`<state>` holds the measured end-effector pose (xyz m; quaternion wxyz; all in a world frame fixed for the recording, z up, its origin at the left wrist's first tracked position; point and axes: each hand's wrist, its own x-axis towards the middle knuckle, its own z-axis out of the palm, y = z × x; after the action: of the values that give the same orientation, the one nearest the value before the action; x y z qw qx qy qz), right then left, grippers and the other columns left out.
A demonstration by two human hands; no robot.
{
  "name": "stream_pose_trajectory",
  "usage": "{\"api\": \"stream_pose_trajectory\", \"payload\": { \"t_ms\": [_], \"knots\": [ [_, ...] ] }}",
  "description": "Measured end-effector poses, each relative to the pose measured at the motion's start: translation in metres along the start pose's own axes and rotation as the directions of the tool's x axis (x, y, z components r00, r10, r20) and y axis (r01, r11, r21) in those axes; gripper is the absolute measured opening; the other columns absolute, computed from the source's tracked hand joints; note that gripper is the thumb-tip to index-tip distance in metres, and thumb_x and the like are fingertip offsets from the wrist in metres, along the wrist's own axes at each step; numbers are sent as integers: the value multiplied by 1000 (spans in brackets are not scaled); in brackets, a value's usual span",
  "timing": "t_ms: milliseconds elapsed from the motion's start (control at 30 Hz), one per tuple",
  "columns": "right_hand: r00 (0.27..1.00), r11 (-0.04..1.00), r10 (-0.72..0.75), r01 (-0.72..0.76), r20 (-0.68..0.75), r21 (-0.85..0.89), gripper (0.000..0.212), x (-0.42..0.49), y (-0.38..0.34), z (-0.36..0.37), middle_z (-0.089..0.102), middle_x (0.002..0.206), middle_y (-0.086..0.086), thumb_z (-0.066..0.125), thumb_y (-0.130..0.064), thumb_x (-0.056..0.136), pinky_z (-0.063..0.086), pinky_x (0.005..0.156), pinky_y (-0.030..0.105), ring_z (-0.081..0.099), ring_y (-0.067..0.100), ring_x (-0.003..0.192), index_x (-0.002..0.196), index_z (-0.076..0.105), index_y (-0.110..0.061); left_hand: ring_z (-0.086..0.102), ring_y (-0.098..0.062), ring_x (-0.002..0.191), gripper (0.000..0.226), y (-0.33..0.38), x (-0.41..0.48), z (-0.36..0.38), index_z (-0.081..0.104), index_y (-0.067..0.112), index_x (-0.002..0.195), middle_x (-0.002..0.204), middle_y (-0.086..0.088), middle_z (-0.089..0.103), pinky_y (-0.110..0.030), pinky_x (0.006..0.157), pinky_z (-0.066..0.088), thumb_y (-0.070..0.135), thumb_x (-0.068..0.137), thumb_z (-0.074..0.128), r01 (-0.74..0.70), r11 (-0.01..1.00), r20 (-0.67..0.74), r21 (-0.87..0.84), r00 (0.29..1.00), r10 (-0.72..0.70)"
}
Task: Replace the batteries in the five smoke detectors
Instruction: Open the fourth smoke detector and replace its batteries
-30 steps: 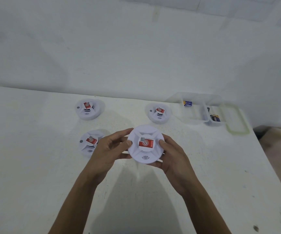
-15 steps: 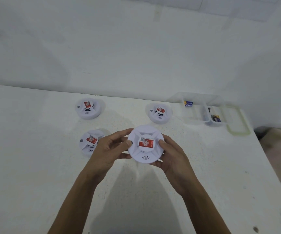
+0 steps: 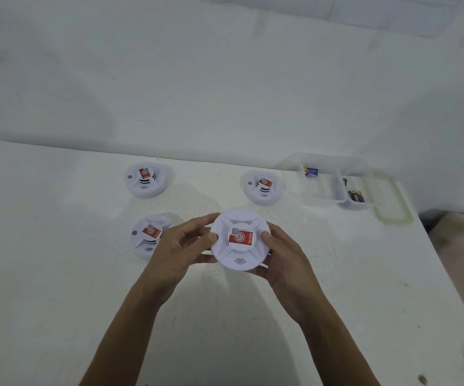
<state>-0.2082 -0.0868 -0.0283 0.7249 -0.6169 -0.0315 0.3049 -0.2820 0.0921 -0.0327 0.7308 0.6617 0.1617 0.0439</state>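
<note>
White counter (image 3: 58,274) abuts a white wall (image 3: 169,79). Three smoke detectors (image 3: 144,181) sit on the counter, with a clear battery container (image 3: 325,188) at far right. Left grip (image 3: 180,252) and right grip (image 3: 285,260) clasp the held smoke detector (image 3: 240,242) by its rim above counter centre. Nothing has shifted since a second ago.

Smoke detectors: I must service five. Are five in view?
No, only four show: one held detector between the left hand and right hand, three other detectors on the table.
</note>
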Motion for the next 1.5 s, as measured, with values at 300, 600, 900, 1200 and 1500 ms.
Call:
{"api": "stream_pose_trajectory", "payload": {
  "t_ms": [300,600,900,1200,1500],
  "knots": [
    [1000,1000,-3,2,18,22,26,-3,0,-2,71,109,3,45,-21,97,57,73,32,68,24,100,116,62,-20,69,-18,94,37,-1,0,0,60,28,120,99,1,73,-33,78,58,27,83,58,22,999,33,-24,999,-21],
    [1000,1000,-5,5,14,21,31,-3,0,-2,68,117,7,45,-21,97,57,82,41,66,27,104,124,59,-15,69,-17,94,38,-2,-1,2,61,28,119,99,-1,73,-29,74,57,27,81,59,28,998,30,-54,999,-27],
    [1000,1000,9,-9,7,30,25,-1,1,-2,72,108,0,46,-21,96,57,72,30,69,21,99,115,62,-20,69,-19,96,43,-3,-1,1,61,27,120,101,-3,73,-35,79,57,31,78,60,34,997,32,-68,999,-32],
    [1000,999,15,-15,0,35,27,-2,0,-2,70,112,4,46,-21,97,58,77,35,68,25,101,119,61,-17,68,-20,99,48,-3,-1,1,59,22,124,106,0,72,-40,83,56,32,77,60,48,997,33,-58,998,-46],
    [1000,999,16,-15,-12,30,25,-2,0,-1,71,108,3,47,-21,96,57,72,31,69,23,99,116,62,-19,68,-19,98,43,-4,-1,1,61,26,120,105,2,73,-37,81,57,31,77,60,52,997,31,-62,998,-50]
  ]
}}
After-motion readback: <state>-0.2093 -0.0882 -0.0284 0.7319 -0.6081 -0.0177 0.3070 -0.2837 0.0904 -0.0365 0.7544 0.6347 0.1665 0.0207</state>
